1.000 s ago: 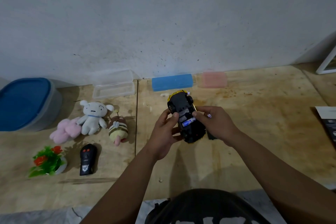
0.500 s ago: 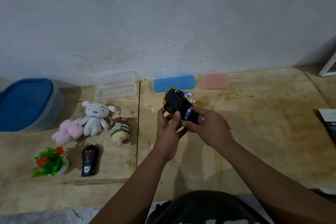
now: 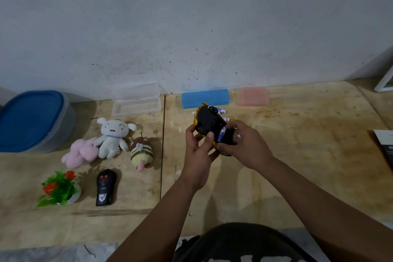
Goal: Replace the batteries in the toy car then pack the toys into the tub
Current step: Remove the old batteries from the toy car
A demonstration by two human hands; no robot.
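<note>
The yellow toy car [image 3: 209, 122] is held upside down above the table, its black underside facing me. My left hand [image 3: 198, 151] grips its near side. My right hand [image 3: 244, 144] holds the rear end, fingers at the open battery bay where a blue-and-white battery [image 3: 222, 134] shows. Loose batteries [image 3: 223, 111] lie on the wood just behind the car. The tub [image 3: 34, 121] with a blue lid stands at the far left. A white plush [image 3: 112, 137], a pink plush [image 3: 79, 153], a striped bee plush [image 3: 141, 153] and a black remote [image 3: 105, 187] lie left of my hands.
A small fake plant [image 3: 59, 189] sits at the near left. Against the wall are an open clear case [image 3: 136, 100], a blue case [image 3: 205, 98] and a pink case [image 3: 254, 95]. A booklet [image 3: 386, 144] lies at the right edge. A seam [image 3: 162, 144] divides the wooden table.
Both hands have tilted the car and carried it slightly away from me and to the left. The loose batteries behind it came into view.
</note>
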